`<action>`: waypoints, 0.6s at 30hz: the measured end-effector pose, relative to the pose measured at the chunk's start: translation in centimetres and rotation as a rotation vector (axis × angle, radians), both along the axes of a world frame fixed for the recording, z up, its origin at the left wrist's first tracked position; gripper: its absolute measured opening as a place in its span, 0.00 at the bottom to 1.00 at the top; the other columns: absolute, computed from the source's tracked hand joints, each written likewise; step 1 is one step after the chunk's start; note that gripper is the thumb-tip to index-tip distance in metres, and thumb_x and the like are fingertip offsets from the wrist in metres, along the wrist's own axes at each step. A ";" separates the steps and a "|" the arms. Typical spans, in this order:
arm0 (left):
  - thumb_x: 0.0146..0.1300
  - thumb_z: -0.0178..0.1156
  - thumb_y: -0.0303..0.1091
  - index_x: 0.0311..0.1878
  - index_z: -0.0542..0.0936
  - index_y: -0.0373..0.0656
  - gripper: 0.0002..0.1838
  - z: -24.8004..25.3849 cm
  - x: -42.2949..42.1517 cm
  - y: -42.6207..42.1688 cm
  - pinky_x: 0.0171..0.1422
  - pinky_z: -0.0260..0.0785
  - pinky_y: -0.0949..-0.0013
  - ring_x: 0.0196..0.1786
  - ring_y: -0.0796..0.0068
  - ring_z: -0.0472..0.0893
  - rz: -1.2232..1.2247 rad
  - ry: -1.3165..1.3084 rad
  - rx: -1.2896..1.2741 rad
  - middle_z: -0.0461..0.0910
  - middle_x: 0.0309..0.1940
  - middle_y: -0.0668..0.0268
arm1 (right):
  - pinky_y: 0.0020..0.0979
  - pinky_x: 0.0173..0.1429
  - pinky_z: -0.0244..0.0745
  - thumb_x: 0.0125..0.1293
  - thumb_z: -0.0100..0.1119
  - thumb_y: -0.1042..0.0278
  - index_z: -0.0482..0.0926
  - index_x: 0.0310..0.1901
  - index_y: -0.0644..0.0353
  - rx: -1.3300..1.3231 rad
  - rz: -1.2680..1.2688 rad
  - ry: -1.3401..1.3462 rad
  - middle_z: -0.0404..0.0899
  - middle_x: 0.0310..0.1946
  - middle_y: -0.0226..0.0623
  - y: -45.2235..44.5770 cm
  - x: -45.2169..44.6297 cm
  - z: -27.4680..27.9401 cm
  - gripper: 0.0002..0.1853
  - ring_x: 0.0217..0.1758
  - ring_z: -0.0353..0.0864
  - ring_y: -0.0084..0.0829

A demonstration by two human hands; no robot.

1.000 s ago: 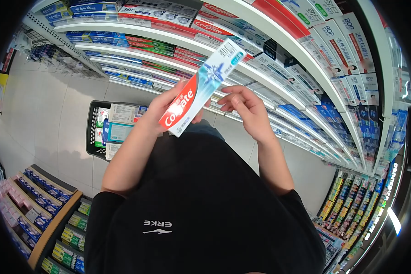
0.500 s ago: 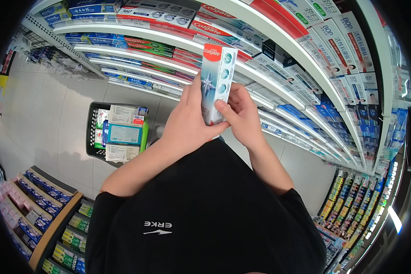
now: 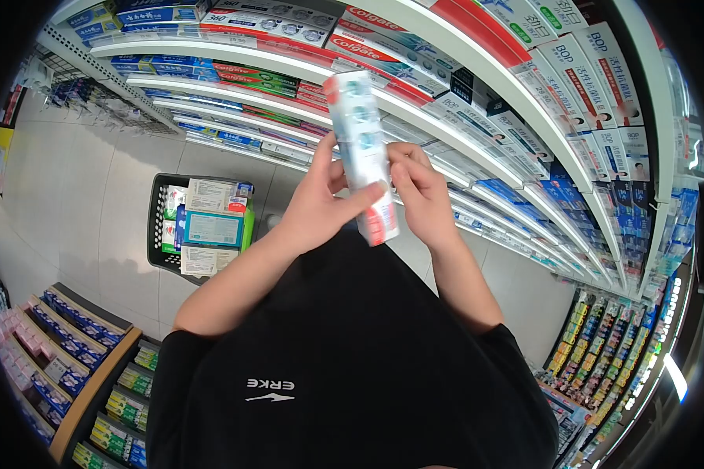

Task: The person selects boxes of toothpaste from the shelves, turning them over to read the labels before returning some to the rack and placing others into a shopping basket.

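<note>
Head view shows packages (image 3: 211,229) already lying in the basket (image 3: 152,227), while the toothpaste box (image 3: 361,137), blurred, is outside and to the right of the basket, gripped by the left hand (image 3: 314,205), with the right hand (image 3: 426,202) curled alongside, its contact unclear.

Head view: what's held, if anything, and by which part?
A toothpaste box, in the left hand, by its lower half. The right hand is beside it; contact unclear.
</note>
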State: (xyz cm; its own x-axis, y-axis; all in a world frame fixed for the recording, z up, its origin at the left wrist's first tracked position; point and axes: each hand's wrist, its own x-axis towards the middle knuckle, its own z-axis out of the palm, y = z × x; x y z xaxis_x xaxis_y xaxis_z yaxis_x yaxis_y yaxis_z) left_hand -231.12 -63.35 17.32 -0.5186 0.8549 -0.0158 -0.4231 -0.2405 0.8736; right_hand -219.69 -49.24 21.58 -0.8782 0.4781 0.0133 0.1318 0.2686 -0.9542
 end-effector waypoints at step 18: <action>0.77 0.44 0.64 0.72 0.65 0.33 0.40 -2.2 -3.9 -2.0 0.37 0.85 0.67 0.36 0.60 0.87 -0.770 -0.728 0.330 0.79 0.53 0.38 | 0.33 0.60 0.78 0.67 0.67 0.76 0.68 0.70 0.67 -0.474 -0.037 0.014 0.81 0.56 0.43 3.0 0.4 2.1 0.30 0.56 0.83 0.29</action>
State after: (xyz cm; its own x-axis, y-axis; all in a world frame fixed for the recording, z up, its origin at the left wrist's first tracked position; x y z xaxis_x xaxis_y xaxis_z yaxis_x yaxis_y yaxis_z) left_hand -234.98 -65.32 15.16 0.1934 0.9631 0.1872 -0.9457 0.1321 0.2971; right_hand -219.25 -46.25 23.73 -0.8618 0.4654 -0.2018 0.1189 -0.2014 -0.9723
